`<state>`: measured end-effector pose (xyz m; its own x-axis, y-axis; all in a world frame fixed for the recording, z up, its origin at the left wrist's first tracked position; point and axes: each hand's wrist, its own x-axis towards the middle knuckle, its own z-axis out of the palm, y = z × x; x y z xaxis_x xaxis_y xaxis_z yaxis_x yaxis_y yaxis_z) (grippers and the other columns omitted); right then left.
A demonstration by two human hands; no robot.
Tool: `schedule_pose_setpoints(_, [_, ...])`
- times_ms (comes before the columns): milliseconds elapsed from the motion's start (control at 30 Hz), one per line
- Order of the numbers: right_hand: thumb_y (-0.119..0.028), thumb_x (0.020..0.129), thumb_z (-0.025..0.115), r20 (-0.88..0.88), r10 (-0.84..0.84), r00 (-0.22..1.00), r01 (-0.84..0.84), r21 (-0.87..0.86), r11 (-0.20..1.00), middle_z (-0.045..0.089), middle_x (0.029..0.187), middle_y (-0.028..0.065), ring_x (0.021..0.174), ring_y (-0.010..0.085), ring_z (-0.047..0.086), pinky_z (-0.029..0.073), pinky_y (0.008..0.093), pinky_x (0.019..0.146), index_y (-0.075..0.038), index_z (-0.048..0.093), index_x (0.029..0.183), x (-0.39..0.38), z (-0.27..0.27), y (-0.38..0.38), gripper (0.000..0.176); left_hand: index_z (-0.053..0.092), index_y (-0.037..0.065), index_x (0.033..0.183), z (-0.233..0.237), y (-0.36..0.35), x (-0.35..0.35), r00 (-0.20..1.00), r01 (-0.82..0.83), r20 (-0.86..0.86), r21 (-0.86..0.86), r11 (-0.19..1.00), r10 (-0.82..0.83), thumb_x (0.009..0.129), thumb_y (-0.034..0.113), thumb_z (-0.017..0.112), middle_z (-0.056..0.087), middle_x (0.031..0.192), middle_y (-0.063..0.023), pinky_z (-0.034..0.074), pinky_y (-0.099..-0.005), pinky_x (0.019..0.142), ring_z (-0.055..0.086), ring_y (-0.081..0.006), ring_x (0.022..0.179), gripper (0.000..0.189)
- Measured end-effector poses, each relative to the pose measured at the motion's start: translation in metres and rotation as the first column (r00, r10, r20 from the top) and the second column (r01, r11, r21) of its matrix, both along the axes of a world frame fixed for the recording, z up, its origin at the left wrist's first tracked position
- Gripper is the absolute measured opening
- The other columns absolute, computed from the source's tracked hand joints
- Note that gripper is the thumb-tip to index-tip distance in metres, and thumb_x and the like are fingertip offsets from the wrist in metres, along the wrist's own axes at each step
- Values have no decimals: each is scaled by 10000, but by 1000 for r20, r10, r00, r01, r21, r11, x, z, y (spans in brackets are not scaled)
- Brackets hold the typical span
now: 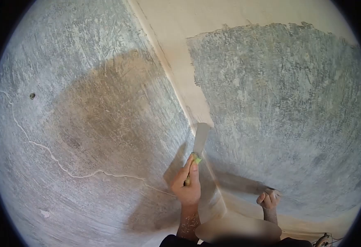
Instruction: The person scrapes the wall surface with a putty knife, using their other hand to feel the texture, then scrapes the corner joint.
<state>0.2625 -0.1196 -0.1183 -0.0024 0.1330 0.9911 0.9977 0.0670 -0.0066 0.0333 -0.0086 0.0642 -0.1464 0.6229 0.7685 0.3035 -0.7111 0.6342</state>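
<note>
My left hand (188,183) is closed around the green handle of a putty knife (201,138), thumb lying along the handle. The knife's broad metal blade points upward and rests at the seam where two wall surfaces meet, at the lower end of a strip of cream coating (197,103). Pale flakes cling to my left forearm. Lower down on the right, my right hand (269,199) is closed in a fist close to the right-hand surface. Whether it grips anything is hidden by the fingers.
The left-hand surface (36,164) is mottled grey, with a winding crack (85,176) and a small hole (32,96). Scraped grey (271,82) on the right borders cream coating (230,12). A blurred rounded shape (238,230) blocks the bottom; a dark object with wires (324,240) sits bottom right.
</note>
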Motion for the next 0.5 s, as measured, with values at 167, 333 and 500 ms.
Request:
schedule_pose_setpoints(167, [-125,933,485,5,-55,998,55,15,998,597,670,62,524,212,552,434,341,535,-82,491,618,3,-4,3,319,684,-46,1166,-17,4,6,994,-43,-102,15,999,44,936,72,638,730,911,-116,501,-254,689,634,-108,758,263])
schedule_pose_setpoints(333, [-116,930,478,19,-5,1000,5,-5,1000,603,675,64,526,218,559,432,333,530,-77,508,630,1,2,-3,304,673,-75,1164,-3,-3,-1,999,13,-51,4,1000,-13,948,96,633,738,968,-107,510,-255,712,632,-98,788,278])
schedule_pose_setpoints(500, [-130,953,468,-12,31,999,-31,-31,999,603,691,71,518,205,556,432,338,499,-80,483,621,0,-8,-4,337,696,-47,1132,-18,5,8,991,-129,-47,-10,992,128,917,79,676,718,826,-115,493,-282,630,620,-119,686,249])
